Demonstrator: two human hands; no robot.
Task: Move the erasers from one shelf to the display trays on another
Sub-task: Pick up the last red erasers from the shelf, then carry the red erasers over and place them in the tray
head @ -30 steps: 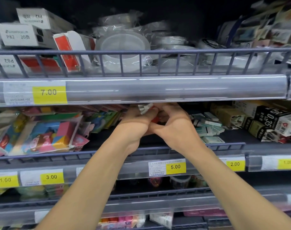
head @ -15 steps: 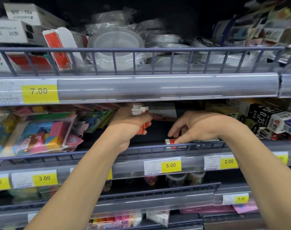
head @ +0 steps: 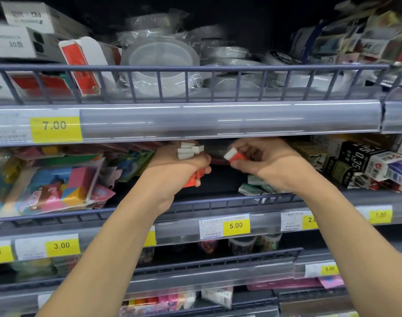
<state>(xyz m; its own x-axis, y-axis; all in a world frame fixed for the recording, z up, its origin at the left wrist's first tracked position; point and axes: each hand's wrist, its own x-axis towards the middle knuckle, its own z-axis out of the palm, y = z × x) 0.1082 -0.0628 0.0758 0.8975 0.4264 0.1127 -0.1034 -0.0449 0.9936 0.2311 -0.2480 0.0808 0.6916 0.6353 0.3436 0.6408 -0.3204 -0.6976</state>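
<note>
Left hand had its fingers curled tight round a bundle of white erasers in red-orange paper sleeves, white ends fanned out above the fist, red sleeve ends poking out below by the little finger. Grip fully closed on the bundle (count unclear, at least four white ends showed). Right hand pinched a single white eraser with a red-orange sleeve between thumb and curled fingers, white end pointing toward the left hand, just beside the bundle but apart from it. Both hands were held up inside the middle grey wire-fronted shelf, right under the clear plastic price rail of the shelf above. Below the right wrist, loose green-and-white packets lay on the shelf floor. Left of the hands, bagged colourful block-shaped erasers. Right, black and white small boxes stacked slantwise. Yellow price tag reading 5.00 sat on the rail under the hands.
</note>
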